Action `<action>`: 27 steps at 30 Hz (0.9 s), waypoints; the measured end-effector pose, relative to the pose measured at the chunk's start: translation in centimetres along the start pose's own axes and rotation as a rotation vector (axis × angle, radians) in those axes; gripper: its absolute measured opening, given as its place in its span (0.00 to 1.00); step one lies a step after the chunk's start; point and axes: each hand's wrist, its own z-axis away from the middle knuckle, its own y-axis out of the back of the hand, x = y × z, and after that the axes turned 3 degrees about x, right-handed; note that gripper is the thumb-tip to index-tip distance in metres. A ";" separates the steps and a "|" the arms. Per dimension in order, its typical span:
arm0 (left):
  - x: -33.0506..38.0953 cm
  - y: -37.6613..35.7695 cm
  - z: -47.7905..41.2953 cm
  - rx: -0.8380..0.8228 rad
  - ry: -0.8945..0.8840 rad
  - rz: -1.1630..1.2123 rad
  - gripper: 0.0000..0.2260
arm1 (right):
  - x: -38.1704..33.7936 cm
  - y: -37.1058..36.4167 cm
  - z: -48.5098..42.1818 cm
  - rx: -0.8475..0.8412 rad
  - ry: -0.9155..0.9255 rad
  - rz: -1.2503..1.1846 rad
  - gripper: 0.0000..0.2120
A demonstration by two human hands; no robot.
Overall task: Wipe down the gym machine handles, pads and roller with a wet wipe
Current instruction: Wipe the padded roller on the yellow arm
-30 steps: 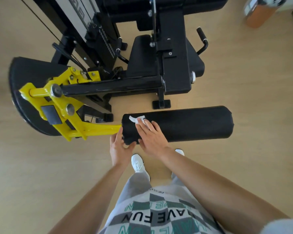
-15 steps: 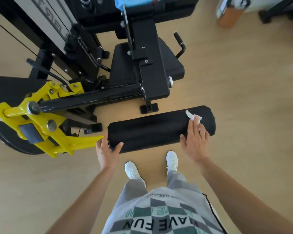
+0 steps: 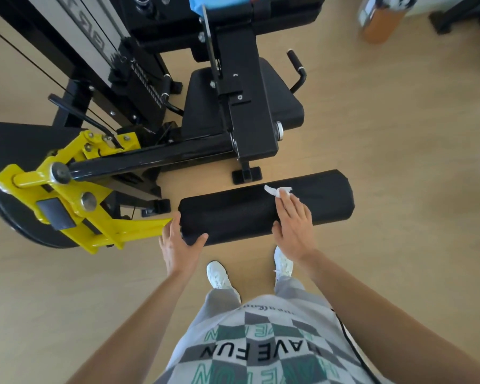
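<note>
Pressing the wet wipe (image 3: 276, 190) onto the roller (image 3: 233, 214) with the right hand (image 3: 294, 225). The palm is flat and the fingers are straight, not curled, with the white wipe bunched under the fingertips and poking out past them. Contact is on the roller's top face, right of its middle and short of the right end.

Left hand (image 3: 178, 245) grasps the roller's left end. The thumb lies along the near side and the fingers go up against the end face, beside where the yellow lever arm (image 3: 139, 230) meets the roller.

The roller is black, lying roughly level across the view just in front of the person's white shoes (image 3: 219, 275). It sits off the wooden floor (image 3: 399, 162) on that yellow arm.

Behind it is the black machine frame. The seat pad (image 3: 286, 106) is partly covered by an upright post. One black handle (image 3: 298, 70) sticks up at the seat's right and another (image 3: 166, 87) at its left. No hand is on the seat pad or either handle.

A large black curved plate (image 3: 11, 142) sits at far left behind the yellow bracket.

An orange container (image 3: 380, 23) stands on the floor at top right, blurred. Something blue (image 3: 219, 2) is at the top edge on the machine; I can't tell what it is.
</note>
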 end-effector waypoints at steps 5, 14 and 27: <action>0.1 -0.1 -0.7 0.030 0.029 0.058 0.39 | 4.3 1.6 0.6 0.067 -0.152 0.023 0.31; -0.3 -0.4 -0.6 0.050 0.029 0.048 0.40 | 2.2 0.5 0.7 0.083 -0.143 -0.068 0.31; -0.7 0.1 0.0 0.023 -0.002 0.040 0.39 | -11.3 -3.1 -2.1 -0.225 0.485 -0.024 0.37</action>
